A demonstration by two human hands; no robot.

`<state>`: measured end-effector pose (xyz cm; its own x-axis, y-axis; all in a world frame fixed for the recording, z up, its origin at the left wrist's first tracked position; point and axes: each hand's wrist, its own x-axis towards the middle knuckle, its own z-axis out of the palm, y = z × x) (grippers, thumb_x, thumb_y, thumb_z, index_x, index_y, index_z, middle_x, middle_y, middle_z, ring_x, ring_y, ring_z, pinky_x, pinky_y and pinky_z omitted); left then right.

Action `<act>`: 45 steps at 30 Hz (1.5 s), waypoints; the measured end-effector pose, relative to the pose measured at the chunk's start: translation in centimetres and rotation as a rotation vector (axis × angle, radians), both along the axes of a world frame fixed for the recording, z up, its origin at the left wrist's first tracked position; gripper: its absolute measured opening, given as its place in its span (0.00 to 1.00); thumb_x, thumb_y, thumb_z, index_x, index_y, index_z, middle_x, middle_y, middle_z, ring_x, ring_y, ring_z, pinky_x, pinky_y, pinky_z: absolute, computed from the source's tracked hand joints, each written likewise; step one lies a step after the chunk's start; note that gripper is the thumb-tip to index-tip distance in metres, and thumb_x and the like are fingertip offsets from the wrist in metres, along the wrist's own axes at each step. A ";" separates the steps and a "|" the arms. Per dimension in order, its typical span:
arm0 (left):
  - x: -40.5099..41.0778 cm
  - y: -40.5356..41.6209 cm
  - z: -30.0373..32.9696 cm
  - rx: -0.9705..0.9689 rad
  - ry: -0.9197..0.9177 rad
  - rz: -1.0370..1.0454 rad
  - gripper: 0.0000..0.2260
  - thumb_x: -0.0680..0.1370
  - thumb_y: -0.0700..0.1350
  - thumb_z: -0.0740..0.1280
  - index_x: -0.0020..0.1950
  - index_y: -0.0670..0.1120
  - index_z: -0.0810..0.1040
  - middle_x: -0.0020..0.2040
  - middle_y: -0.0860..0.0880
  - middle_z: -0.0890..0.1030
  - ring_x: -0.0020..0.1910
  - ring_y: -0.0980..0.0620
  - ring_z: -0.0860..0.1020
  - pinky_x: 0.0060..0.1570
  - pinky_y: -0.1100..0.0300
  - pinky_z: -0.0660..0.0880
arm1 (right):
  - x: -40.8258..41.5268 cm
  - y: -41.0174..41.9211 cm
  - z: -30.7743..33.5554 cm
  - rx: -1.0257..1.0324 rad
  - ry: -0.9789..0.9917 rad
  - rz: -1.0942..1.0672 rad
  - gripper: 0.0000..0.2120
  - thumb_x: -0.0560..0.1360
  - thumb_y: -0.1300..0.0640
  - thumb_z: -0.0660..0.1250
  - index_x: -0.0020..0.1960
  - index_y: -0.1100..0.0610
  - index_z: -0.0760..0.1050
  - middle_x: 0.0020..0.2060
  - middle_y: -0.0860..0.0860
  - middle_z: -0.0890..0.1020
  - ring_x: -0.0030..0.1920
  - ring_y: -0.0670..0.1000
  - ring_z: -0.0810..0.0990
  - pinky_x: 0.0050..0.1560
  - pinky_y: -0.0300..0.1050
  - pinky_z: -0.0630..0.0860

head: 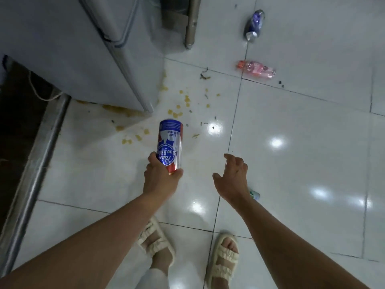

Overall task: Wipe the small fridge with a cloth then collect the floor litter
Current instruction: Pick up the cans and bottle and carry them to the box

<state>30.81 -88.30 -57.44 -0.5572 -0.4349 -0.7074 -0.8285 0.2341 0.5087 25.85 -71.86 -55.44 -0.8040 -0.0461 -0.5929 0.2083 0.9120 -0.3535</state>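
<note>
The can (169, 142) is gripped low at one end by the left hand (161, 177), so it could be tipped or dropped and any dregs spilled onto the floor (291, 142). The right hand (232, 177) is held open and empty just beside it, while a bottle (256, 69) and a second can (254, 25) are left lying well beyond.

Glossy white floor tiles (302, 147) reflect ceiling lights. A metal furniture leg (192, 21) stands beyond the tile joint at the top. At left, a metal door-track rail (39, 163) borders a dark mat (14, 122), crossed by a pale cord (37, 90). Cream sandals (224, 258) show below
</note>
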 end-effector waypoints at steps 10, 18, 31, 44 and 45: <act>0.5 15.2 -1.1 -0.092 -0.076 -0.146 0.39 0.71 0.48 0.72 0.72 0.43 0.51 0.66 0.39 0.68 0.60 0.41 0.73 0.57 0.45 0.75 | 2.0 17.3 -2.3 0.071 -0.076 -0.083 0.29 0.74 0.62 0.65 0.72 0.58 0.58 0.69 0.58 0.63 0.68 0.58 0.60 0.65 0.48 0.65; 1.2 25.7 -7.6 -0.023 -0.081 -0.068 0.37 0.71 0.47 0.72 0.71 0.44 0.53 0.65 0.39 0.68 0.58 0.41 0.75 0.55 0.44 0.77 | 3.6 27.1 -9.1 0.073 -0.121 -0.041 0.32 0.72 0.61 0.65 0.73 0.59 0.57 0.68 0.57 0.64 0.67 0.57 0.61 0.63 0.45 0.63; 1.0 25.9 -24.6 -0.089 -0.022 -0.227 0.36 0.71 0.46 0.72 0.71 0.43 0.53 0.65 0.40 0.68 0.57 0.41 0.76 0.54 0.44 0.77 | 5.8 26.1 -28.1 0.052 -0.010 0.025 0.35 0.68 0.62 0.70 0.71 0.57 0.59 0.68 0.54 0.65 0.66 0.56 0.62 0.63 0.45 0.63; 1.4 24.8 -27.6 -0.102 -0.021 -0.195 0.37 0.71 0.45 0.72 0.71 0.43 0.52 0.66 0.39 0.66 0.61 0.41 0.73 0.57 0.44 0.75 | 5.2 26.4 -32.6 0.164 0.026 0.073 0.28 0.70 0.58 0.70 0.67 0.54 0.64 0.60 0.53 0.73 0.61 0.55 0.69 0.63 0.47 0.64; 1.4 24.8 -26.9 -0.099 -0.024 -0.187 0.37 0.71 0.45 0.73 0.71 0.43 0.52 0.66 0.39 0.66 0.61 0.40 0.73 0.57 0.44 0.75 | 5.2 26.5 -31.7 0.163 0.021 0.060 0.28 0.70 0.58 0.71 0.67 0.54 0.64 0.60 0.53 0.73 0.60 0.55 0.69 0.61 0.47 0.65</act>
